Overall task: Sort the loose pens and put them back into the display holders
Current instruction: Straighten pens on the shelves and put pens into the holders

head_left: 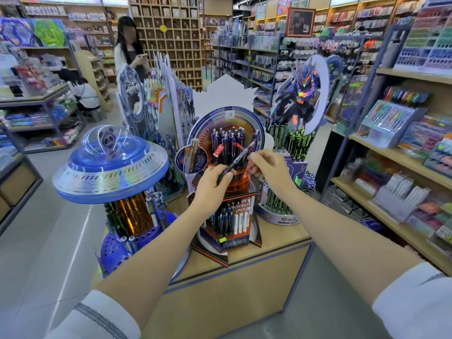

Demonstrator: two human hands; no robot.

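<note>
Dark pen (236,159): lay slanted between both hands, just before the orange tiered display holder (236,184).
Left hand (212,183): pinched its lower barrel.
Right hand (267,167): fingers closed near its upper end.
Advice: probably turn it upright, then lower it into a free slot.

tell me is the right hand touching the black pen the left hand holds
Touching. In the head view the right hand pinches the upper part of the black pen, while the left hand grips its lower end.
</note>
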